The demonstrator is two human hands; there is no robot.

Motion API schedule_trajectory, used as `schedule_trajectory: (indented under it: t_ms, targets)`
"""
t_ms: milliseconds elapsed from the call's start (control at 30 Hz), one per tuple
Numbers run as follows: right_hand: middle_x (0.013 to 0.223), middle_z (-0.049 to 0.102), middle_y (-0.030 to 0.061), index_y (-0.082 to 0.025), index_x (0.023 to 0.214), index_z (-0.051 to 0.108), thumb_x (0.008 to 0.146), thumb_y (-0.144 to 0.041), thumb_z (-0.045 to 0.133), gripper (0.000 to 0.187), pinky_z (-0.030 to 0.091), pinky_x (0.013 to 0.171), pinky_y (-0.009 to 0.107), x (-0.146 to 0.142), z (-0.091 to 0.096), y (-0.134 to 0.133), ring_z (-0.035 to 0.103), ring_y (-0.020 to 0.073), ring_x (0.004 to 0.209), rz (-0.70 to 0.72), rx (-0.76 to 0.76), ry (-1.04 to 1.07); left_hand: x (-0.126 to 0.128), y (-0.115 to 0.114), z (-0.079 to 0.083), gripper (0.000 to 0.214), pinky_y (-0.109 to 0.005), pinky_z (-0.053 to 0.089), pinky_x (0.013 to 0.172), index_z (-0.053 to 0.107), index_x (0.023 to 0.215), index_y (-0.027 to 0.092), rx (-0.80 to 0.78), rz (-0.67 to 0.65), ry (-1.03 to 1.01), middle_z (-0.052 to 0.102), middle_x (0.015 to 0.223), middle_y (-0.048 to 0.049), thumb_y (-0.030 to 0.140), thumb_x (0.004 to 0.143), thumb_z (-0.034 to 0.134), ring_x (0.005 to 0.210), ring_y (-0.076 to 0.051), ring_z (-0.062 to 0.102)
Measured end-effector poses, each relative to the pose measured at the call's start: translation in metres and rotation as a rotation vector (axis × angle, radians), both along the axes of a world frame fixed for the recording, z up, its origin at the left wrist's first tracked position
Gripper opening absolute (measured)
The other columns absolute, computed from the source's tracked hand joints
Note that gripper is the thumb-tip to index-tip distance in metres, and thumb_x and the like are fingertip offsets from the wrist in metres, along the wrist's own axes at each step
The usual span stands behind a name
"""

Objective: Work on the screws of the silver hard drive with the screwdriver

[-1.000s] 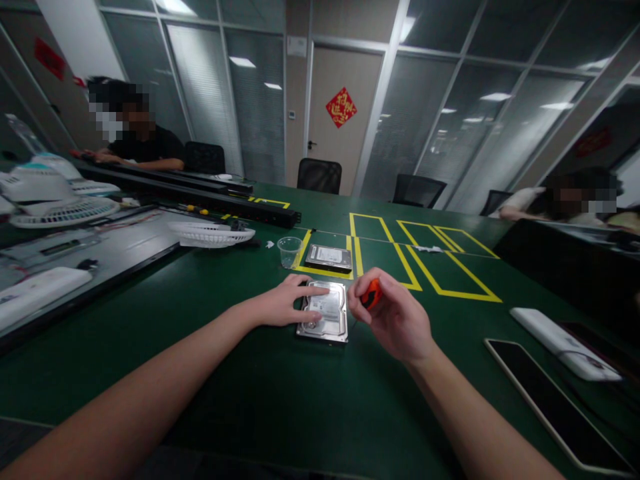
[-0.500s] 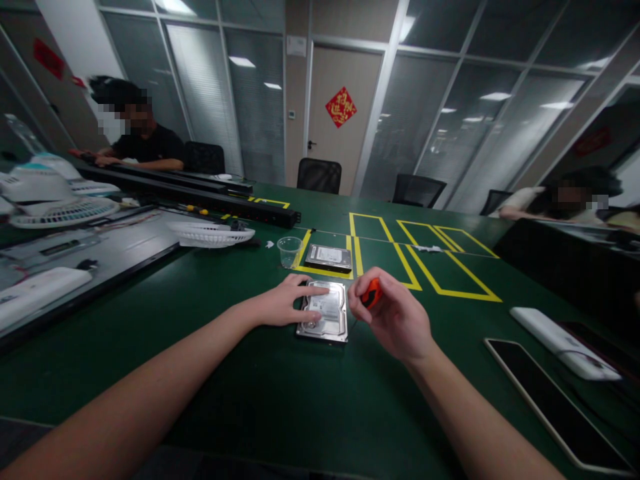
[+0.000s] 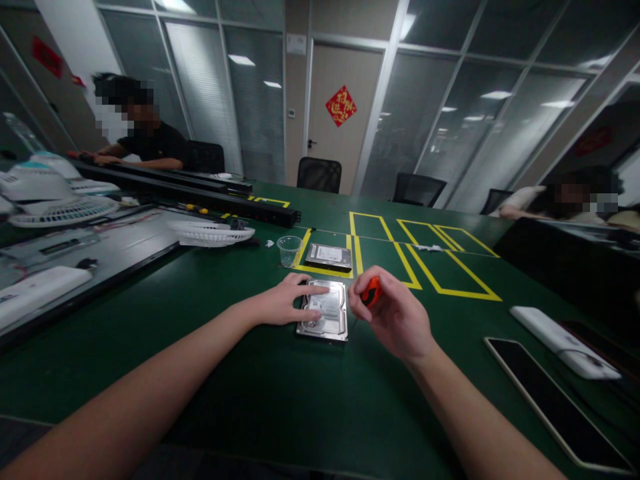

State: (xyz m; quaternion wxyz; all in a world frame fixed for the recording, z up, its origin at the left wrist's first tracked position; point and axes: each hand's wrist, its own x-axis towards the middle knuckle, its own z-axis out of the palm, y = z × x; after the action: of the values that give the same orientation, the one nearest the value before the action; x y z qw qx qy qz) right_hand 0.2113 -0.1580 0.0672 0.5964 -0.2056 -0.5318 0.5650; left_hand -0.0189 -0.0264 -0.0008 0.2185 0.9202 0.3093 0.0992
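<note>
A silver hard drive (image 3: 327, 319) lies flat on the green table in front of me. My left hand (image 3: 293, 300) rests over its left side, fingers spread, with the index finger and thumb on the top cover. At the drive's right edge, my right hand (image 3: 393, 310) is closed around a screwdriver (image 3: 371, 292) with an orange-and-black handle. Its shaft and tip are mostly hidden or too thin to make out. Behind the first drive, a second hard drive (image 3: 329, 257) sits inside a yellow taped rectangle. A clear plastic cup (image 3: 289, 252) stands to its left.
On the left are a large metal panel (image 3: 133, 243), a white fan grille (image 3: 210, 233) and long black bars (image 3: 200, 190). To the right lie a phone (image 3: 550, 400) and a white power strip (image 3: 565, 343). Two people sit across the table, far left and far right.
Both hands and the drive stay in practically the same place. The person at the far left has shifted slightly.
</note>
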Motion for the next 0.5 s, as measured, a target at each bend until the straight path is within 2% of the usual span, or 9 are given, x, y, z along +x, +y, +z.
schedule_trajectory:
  t_ms: [267,500]
  targets:
    - [0.074,0.064,0.0049,-0.015,0.095,0.071,0.104,-0.034,0.044,0.034,0.034,0.061,0.031,0.0011,-0.0022,0.0015,0.051,0.0149,0.06,0.003,-0.01,-0.008,-0.0002,0.001,-0.0015,0.07,-0.057,0.032,0.12,0.044,0.154,0.048,0.016,0.005,0.004,0.034,0.162,-0.0057,0.073,0.092,0.061,0.149,-0.039,0.031]
    - [0.087,0.068,0.0043,-0.02,0.095,0.063,0.1,-0.027,0.057,0.01,0.039,0.064,0.032,0.0002,-0.0045,0.0003,0.057,0.0156,0.066,-0.012,0.044,-0.025,0.0005,0.0007,-0.0014,0.07,-0.059,0.031,0.119,0.043,0.154,0.05,0.009,0.006,0.005,0.034,0.161,-0.006,0.074,0.091,0.061,0.15,-0.04,0.03]
